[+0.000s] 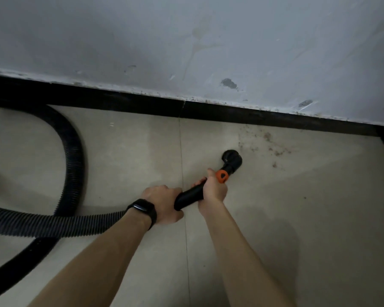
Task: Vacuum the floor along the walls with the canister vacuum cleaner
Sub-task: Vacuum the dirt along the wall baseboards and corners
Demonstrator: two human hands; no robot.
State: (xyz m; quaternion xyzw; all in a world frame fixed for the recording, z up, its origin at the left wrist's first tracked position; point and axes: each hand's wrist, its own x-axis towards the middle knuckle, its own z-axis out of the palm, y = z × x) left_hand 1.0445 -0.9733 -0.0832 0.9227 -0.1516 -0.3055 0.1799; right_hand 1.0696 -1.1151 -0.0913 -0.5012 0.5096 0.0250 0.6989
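Black wand (190,196) gripped by both: left hand (164,203) at its rear, right hand (214,189) forward, steering the nozzle (231,159) down on the floor (297,207) toward crumbs (266,142) near the baseboard (142,105).

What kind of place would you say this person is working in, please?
Probably an indoor room, seen at the foot of a wall: a pale tiled floor meets a black skirting board under a scuffed, chipped white wall, and reddish grit lies near the vacuum wand.
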